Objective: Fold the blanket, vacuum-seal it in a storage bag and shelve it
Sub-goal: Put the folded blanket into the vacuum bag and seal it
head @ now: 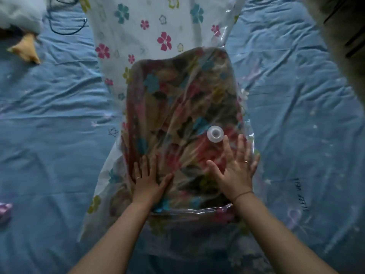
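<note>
A folded blanket (177, 99) with a dark flower pattern lies inside a clear storage bag (126, 32) printed with coloured flowers. The bag stretches away from me along the bed. A round white valve (215, 133) sits on the bag's top face over the blanket. My left hand (147, 179) lies flat with spread fingers on the near left part of the filled bag. My right hand (234, 169) lies flat beside it, just below and right of the valve. The far half of the bag is flat with no blanket in it.
The bag rests on a wrinkled blue bed sheet (59, 115). A white and yellow plush toy (21, 26) and a dark cord (65, 26) lie at the far left. A small purple item (5, 211) sits at the left edge. A grey furry thing (339, 36) fills the top right.
</note>
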